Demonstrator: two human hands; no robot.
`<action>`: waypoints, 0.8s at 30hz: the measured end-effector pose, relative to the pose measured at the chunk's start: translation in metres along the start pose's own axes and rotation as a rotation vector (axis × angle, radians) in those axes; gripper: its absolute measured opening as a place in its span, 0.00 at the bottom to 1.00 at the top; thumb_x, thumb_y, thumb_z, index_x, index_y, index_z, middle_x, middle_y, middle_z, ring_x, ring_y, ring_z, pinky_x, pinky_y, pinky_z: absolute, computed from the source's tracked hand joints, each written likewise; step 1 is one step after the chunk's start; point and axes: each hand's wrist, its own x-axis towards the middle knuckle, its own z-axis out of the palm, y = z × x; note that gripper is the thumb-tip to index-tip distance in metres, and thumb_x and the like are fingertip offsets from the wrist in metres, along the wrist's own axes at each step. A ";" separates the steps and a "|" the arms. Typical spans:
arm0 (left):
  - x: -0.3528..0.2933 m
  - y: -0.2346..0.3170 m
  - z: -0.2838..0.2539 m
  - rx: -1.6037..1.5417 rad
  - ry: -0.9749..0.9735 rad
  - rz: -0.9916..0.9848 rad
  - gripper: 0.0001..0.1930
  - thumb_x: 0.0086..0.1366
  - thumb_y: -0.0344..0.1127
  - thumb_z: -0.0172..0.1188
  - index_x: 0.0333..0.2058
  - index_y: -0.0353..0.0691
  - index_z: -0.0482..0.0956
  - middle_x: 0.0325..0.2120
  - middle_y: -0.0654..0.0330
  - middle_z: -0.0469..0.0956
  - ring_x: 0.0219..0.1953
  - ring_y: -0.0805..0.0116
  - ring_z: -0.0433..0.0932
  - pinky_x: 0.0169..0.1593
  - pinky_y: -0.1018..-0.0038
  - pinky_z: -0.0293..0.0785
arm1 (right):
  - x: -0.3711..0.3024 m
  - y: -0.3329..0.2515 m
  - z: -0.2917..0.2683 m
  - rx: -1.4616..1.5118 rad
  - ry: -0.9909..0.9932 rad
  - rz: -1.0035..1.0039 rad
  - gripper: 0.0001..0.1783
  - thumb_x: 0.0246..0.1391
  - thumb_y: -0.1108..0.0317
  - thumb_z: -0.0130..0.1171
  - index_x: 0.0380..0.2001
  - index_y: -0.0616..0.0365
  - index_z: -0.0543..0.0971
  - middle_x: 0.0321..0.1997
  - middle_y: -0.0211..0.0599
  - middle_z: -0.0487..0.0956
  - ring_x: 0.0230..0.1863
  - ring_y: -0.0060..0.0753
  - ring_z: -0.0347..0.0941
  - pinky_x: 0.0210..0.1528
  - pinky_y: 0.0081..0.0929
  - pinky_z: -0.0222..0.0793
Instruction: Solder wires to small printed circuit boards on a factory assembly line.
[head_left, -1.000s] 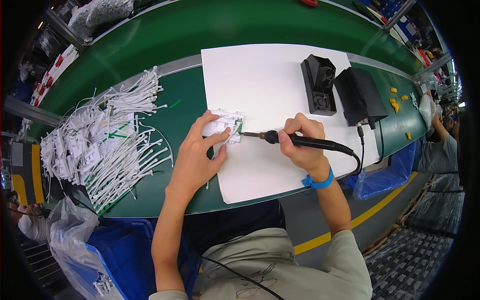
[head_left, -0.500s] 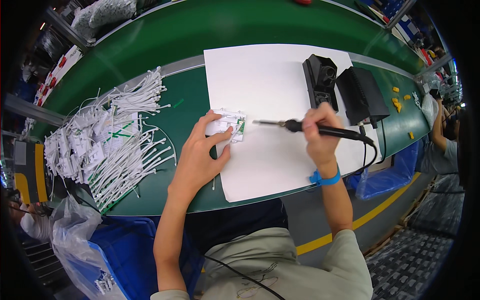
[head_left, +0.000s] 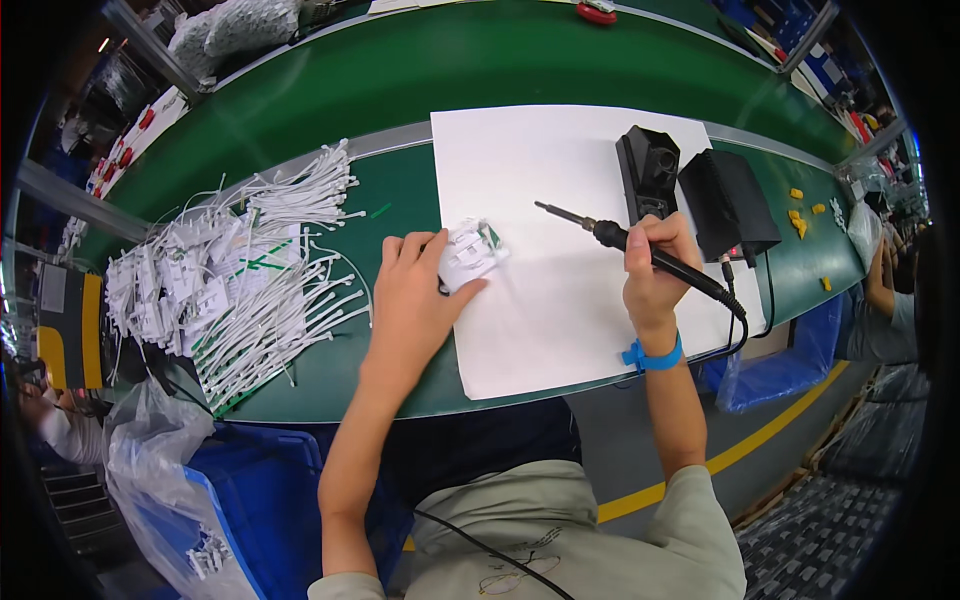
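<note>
My left hand (head_left: 415,300) grips the left side of a small white plastic housing (head_left: 470,257) over the white sheet, its thumb along the near edge. A bit of green circuit board shows at the housing's right end; the part is blurred and its far side faces partly away. In my right hand (head_left: 657,272), closed around its black handle, is a soldering iron (head_left: 607,233). Its metal tip points up and left, over the sheet and apart from the housing. A blue band (head_left: 652,354) circles my right wrist.
White sheet (head_left: 540,340) covers mid-bench. Left lie piled white housings (head_left: 175,275) and white cables (head_left: 265,350). Behind my right hand stand a black iron holder (head_left: 648,165) and black power box (head_left: 728,205), its cord looping nearby. Yellow bits (head_left: 797,222) lie right; a blue bin (head_left: 255,490) sits lower left.
The iron's tip has moved up and away from the housing. My left fingers have drawn back from its top to its left side, and the housing has turned. The whole view has shifted slightly.
</note>
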 end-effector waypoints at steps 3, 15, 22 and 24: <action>-0.007 0.014 0.014 0.094 0.089 -0.125 0.39 0.52 0.45 0.75 0.57 0.26 0.73 0.45 0.48 0.73 0.48 0.50 0.69 0.52 0.64 0.71 | 0.002 -0.015 0.015 -0.086 -0.099 0.012 0.11 0.53 0.77 0.65 0.26 0.61 0.70 0.17 0.32 0.72 0.18 0.18 0.68 0.22 0.19 0.61; -0.018 0.012 0.029 -0.089 0.314 -0.153 0.33 0.47 0.43 0.79 0.46 0.29 0.75 0.39 0.49 0.70 0.42 0.50 0.69 0.45 0.61 0.71 | -0.013 -0.018 0.066 -0.187 -0.140 0.025 0.12 0.50 0.77 0.65 0.23 0.61 0.71 0.13 0.34 0.73 0.14 0.23 0.72 0.18 0.19 0.62; -0.019 0.010 0.033 -0.060 0.345 -0.144 0.32 0.43 0.46 0.80 0.41 0.31 0.75 0.35 0.52 0.70 0.39 0.53 0.69 0.42 0.62 0.70 | -0.014 -0.010 0.071 -0.189 -0.177 0.046 0.12 0.50 0.76 0.65 0.22 0.61 0.71 0.13 0.34 0.73 0.13 0.23 0.71 0.18 0.19 0.62; -0.020 0.010 0.033 -0.057 0.334 -0.147 0.33 0.43 0.47 0.80 0.41 0.31 0.76 0.35 0.52 0.71 0.39 0.54 0.70 0.42 0.63 0.70 | -0.014 -0.009 0.072 -0.187 -0.187 0.045 0.12 0.50 0.76 0.66 0.21 0.61 0.71 0.13 0.34 0.74 0.13 0.23 0.71 0.18 0.19 0.63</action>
